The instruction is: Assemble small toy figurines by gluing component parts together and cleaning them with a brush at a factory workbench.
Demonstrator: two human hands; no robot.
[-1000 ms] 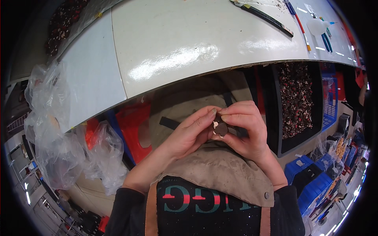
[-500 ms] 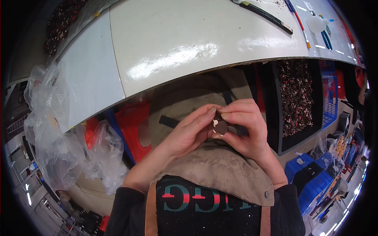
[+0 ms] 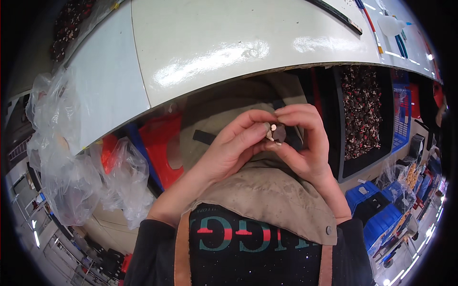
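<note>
Gleaming dark small part (image 3: pixel 278 133), copper-tipped

**A glossy white worktop over crowded storage**

A white worktop (image 3: pixel 224 52) curves across the upper view, with bright glare from overhead light on its shiny surface. Thin tools (image 3: pixel 334 14) lie near its far edge. Under its front edge stand a red stool (image 3: pixel 160 143) and a black tray (image 3: pixel 365 119) of small dark parts. Crumpled clear plastic bags (image 3: pixel 62 157) hang at the left. Blue bins (image 3: pixel 377 209) sit on the floor at lower right.
</note>
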